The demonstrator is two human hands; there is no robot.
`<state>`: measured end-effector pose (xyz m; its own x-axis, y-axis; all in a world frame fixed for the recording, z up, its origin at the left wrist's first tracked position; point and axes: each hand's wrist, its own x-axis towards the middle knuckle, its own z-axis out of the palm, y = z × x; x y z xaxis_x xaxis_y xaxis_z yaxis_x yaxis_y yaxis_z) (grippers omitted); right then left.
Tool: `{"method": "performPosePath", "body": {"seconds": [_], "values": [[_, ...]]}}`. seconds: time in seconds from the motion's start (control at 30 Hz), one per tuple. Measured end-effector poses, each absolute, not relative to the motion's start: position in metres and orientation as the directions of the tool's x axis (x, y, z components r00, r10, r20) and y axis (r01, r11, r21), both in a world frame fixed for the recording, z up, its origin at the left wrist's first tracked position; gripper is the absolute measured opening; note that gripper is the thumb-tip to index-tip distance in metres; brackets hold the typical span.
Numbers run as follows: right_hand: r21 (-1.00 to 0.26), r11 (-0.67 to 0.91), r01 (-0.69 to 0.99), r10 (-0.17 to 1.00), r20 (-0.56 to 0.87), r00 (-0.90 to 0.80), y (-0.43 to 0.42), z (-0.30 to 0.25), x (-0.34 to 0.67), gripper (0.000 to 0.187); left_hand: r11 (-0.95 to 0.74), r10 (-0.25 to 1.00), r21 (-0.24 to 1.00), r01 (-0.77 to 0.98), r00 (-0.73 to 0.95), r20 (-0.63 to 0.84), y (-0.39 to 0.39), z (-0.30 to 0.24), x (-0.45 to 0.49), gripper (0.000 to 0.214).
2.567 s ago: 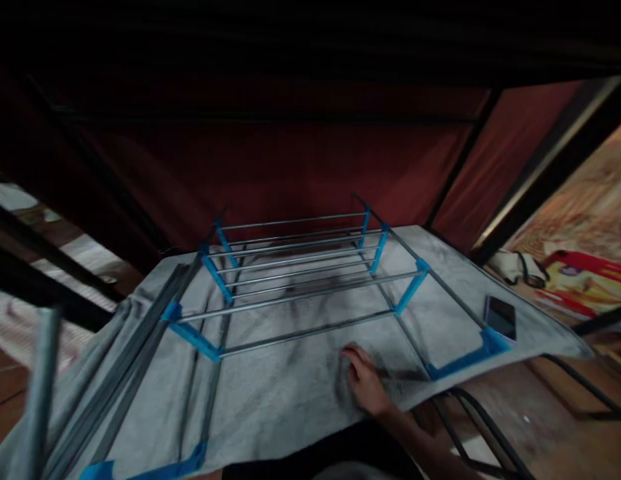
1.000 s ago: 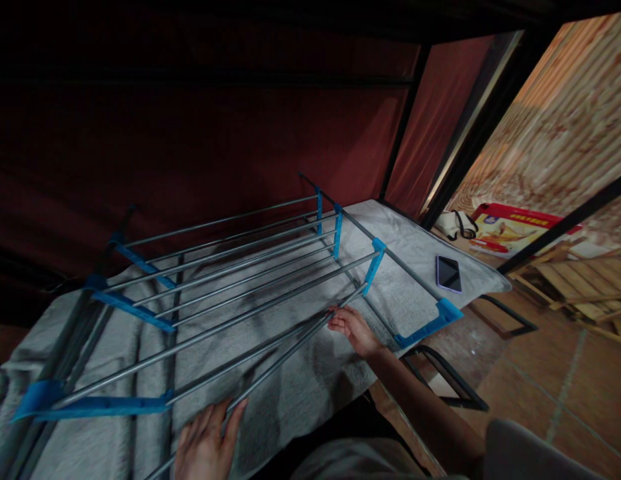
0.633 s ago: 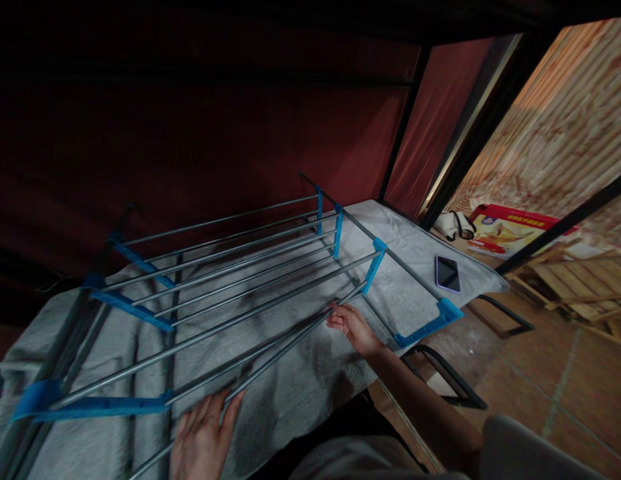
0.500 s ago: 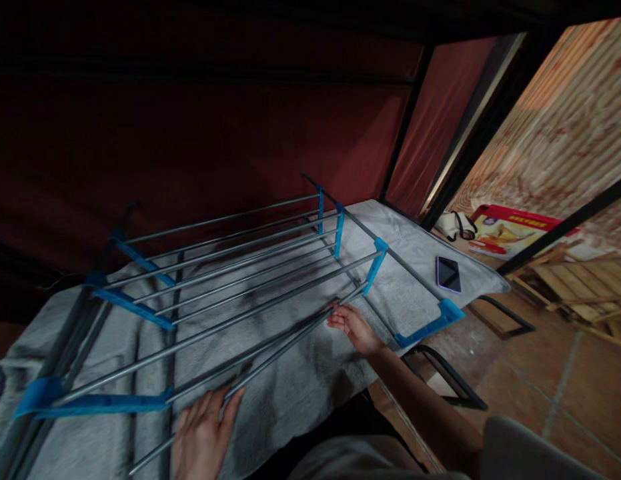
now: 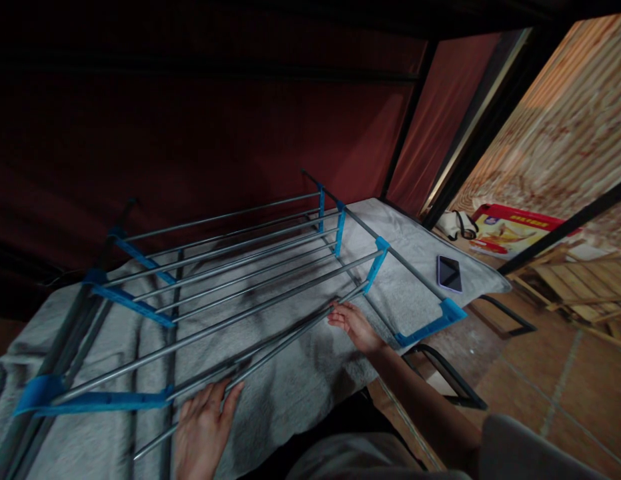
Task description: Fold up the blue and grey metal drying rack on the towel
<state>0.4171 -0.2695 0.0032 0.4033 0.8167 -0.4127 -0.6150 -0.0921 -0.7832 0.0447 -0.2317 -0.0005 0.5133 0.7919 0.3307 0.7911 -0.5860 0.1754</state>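
A rack of grey metal tubes joined by blue plastic brackets (image 5: 140,307) lies on a grey blanket (image 5: 295,393). In front of its near bar slants a loose-looking metal tube (image 5: 276,351), its left end free and its right part reaching toward the blue bracket at the right (image 5: 375,267). My left hand (image 5: 206,423) is closed around this tube near its lower left end. Farther right, my right hand (image 5: 351,325) grips the tube between thumb and fingers, close to the bracket. The fingertips of both hands are partly hidden behind the tube.
A phone (image 5: 449,273) rests on the blanket at the right. An open blue end bracket (image 5: 433,327) juts out at the near right corner. Beyond the table are a red and yellow box (image 5: 513,233), wooden slatted pieces (image 5: 580,287) and black metal loops (image 5: 450,380).
The tube's free left end has shifted slightly up and to the right, with my left hand moving along with it. My right hand has stayed nearly in place.
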Motion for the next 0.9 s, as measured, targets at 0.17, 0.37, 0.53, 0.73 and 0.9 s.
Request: {"method": "performPosePath", "body": {"seconds": [0.17,0.37,0.53,0.73,0.9], "values": [[-0.777,-0.093,-0.623,0.817,-0.417,0.399,-0.267,0.0,0.418,0.032,-0.614,0.765,0.148,0.775,0.538,0.355,-0.225,0.001,0.044,0.051],[-0.781,-0.092,-0.617,0.821,-0.41,0.396,-0.268,0.001,0.422,0.032,-0.64,0.738,0.11,0.76,0.569,0.363,-0.216,0.004,0.047,0.063],[-0.82,-0.159,-0.55,0.843,-0.403,0.356,-0.27,0.007,0.419,0.033,-0.607,0.761,0.151,0.78,0.515,0.395,-0.213,0.013,0.054,0.058],[-0.934,-0.209,-0.29,0.94,-0.274,0.204,-0.277,0.023,0.386,0.035,-0.603,0.757,0.147,0.784,0.505,0.415,-0.212,0.017,0.06,0.058],[-0.889,0.21,0.407,0.965,0.256,0.06,-0.265,0.039,0.353,0.025,-0.578,0.777,0.152,0.802,0.484,0.402,-0.211,0.016,0.062,0.055]]}}
